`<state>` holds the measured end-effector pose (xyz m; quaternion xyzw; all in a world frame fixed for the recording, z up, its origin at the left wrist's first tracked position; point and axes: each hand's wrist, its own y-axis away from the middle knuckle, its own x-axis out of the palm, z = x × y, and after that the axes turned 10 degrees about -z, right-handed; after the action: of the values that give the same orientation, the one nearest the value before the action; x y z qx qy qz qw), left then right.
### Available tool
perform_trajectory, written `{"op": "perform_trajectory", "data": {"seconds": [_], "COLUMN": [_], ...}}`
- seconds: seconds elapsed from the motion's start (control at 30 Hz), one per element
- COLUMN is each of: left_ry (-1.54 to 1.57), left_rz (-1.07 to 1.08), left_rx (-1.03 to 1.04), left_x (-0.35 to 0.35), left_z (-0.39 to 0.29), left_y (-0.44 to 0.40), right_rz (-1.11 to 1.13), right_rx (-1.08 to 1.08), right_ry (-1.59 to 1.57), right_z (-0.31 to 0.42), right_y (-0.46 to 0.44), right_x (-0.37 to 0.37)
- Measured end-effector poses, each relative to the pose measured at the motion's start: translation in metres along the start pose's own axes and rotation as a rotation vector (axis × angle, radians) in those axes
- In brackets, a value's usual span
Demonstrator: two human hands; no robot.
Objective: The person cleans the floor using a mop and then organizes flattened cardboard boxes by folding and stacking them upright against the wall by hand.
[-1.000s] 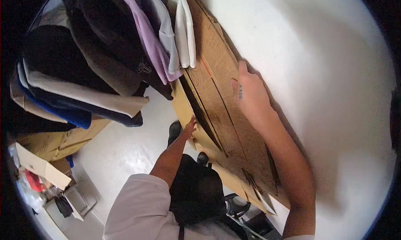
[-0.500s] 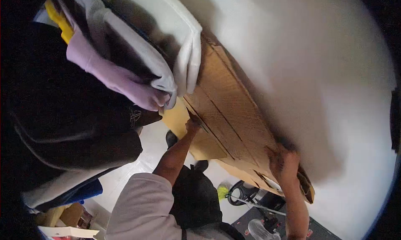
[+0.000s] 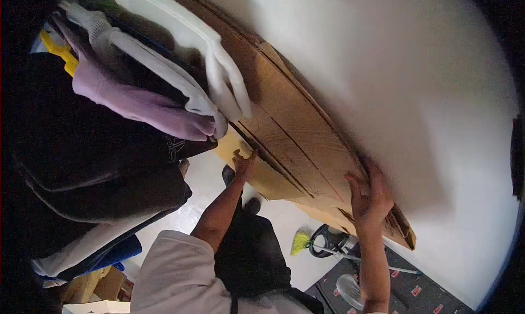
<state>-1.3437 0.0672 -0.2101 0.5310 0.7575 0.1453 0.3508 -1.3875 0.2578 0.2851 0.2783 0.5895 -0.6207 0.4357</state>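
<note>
A large flattened cardboard box (image 3: 298,144) leans along the white wall, its panels folded together. My right hand (image 3: 373,202) grips its upper edge, thumb on the front face and fingers over the side by the wall. Lower down, my left hand (image 3: 244,165) has curled fingers at the box's lower edge, beside a paler cardboard panel (image 3: 273,184). Hanging clothes cover the far end of the box: a white fluffy garment (image 3: 205,46) and a lilac sleeve (image 3: 131,103).
Dark garments (image 3: 104,150) hang on the left, near a yellow hanger (image 3: 60,51). Below the box are a green brush head (image 3: 299,243), a black round item (image 3: 327,240) and a dark printed mat (image 3: 404,286). Open cartons (image 3: 98,286) sit at bottom left. The white wall (image 3: 437,122) borders the right.
The view has shifted, showing more of the box's far end. My right hand's thumb now spreads along the front face. My left hand's fingers look more parted at the lower edge.
</note>
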Motion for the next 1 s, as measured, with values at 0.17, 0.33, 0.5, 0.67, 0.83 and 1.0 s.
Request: {"op": "perform_trajectory", "data": {"seconds": [0.17, 0.33, 0.5, 0.67, 0.83, 1.0], "left_ry": [0.100, -0.028, -0.200, -0.319, -0.289, -0.475], "left_rz": [-0.104, -0.108, -0.256, -0.266, -0.312, -0.074], "left_rx": [-0.090, -0.312, -0.516, -0.395, 0.050, -0.056], "left_x": [-0.002, -0.002, -0.003, -0.022, -0.037, -0.095], "left_z": [-0.098, -0.093, -0.042, 0.003, 0.176, 0.199], "left_y": [0.043, 0.036, 0.036, 0.067, 0.083, 0.159], "right_rz": [-0.254, 0.170, 0.442, 0.536, 0.735, 0.782], "right_rx": [-0.198, -0.177, 0.111, -0.059, 0.110, 0.202], "right_ry": [0.094, -0.480, -0.369, -0.007, 0.001, -0.321], "right_z": [0.005, 0.008, -0.033, -0.032, -0.027, -0.031], "right_y": [0.033, 0.132, 0.214, 0.235, 0.244, 0.242], "right_x": [-0.026, -0.018, 0.126, 0.226, 0.280, 0.233]}}
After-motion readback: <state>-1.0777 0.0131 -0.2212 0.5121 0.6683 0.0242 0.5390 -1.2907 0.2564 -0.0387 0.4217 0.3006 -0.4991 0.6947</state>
